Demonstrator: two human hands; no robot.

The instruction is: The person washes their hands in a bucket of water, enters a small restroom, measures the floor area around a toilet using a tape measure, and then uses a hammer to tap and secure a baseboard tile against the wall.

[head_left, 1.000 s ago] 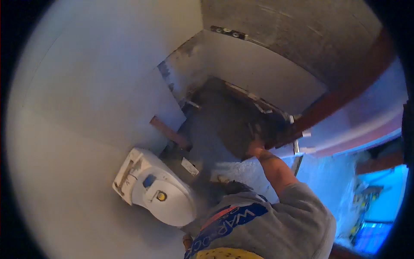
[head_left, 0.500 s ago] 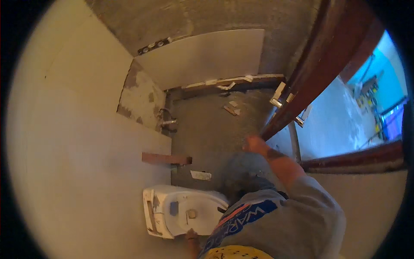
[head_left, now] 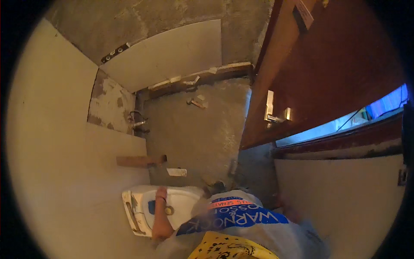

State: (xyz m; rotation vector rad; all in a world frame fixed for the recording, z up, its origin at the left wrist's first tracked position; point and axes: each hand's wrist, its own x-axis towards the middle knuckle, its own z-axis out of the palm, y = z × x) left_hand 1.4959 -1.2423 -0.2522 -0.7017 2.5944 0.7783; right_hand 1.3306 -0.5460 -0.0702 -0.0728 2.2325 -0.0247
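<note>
The left grip [head_left: 161, 194] is over a white toilet [head_left: 183, 200] near a wall [head_left: 64, 151].

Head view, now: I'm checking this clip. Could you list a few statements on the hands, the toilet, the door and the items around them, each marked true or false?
1. The left hand is over the white toilet. True.
2. The right hand is gripping the door handle. False: the right hand, blurred, is well apart from the handle, low beside the body.
3. A small white flat piece lies on the floor. True.
4. The door is white. False: the door is reddish-brown.
5. A black level is at the pale wall panel's upper edge. True.
</note>
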